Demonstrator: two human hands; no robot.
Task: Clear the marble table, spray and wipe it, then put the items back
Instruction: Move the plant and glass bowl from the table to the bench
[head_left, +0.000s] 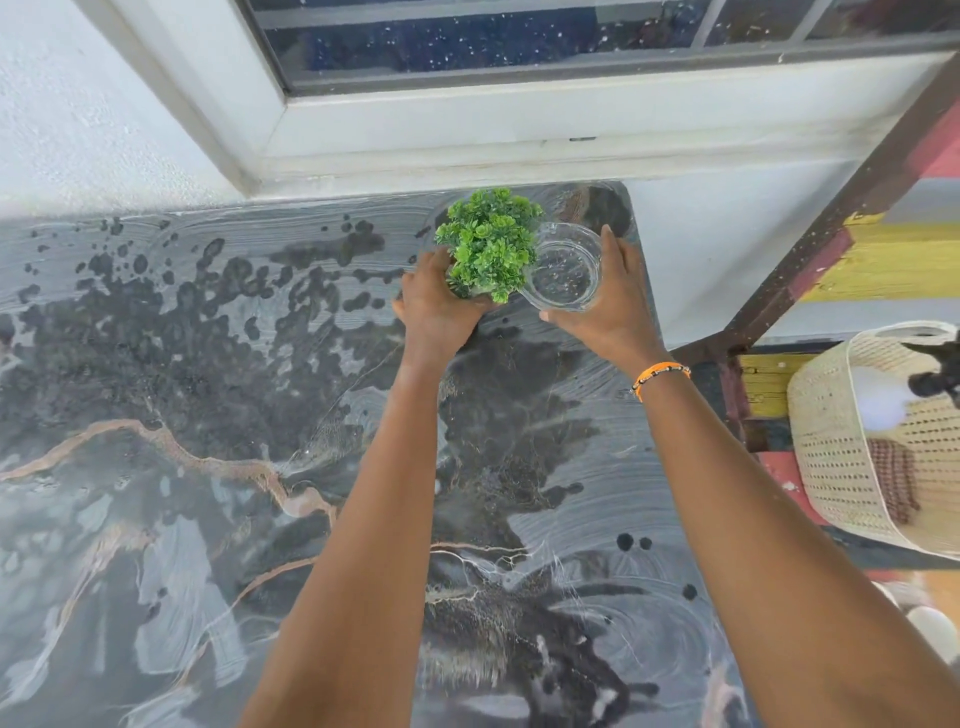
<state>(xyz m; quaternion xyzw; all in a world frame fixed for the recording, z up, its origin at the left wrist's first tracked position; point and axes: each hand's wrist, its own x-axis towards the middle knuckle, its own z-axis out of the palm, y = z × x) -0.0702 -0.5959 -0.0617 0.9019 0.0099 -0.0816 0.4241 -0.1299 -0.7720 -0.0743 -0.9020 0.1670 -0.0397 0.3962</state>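
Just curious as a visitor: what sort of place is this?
Probably a home, perhaps a porch or window nook: a marble table stands under a white-framed window, with a small green plant and a woven basket beside it.

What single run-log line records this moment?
phase: putting items back | left hand: holds green plant | right hand: holds clear glass bowl | marble table: wipe streaks

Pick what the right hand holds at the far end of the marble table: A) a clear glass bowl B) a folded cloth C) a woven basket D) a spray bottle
A: the right hand grips a clear glass bowl beside the green plant held by the left hand.
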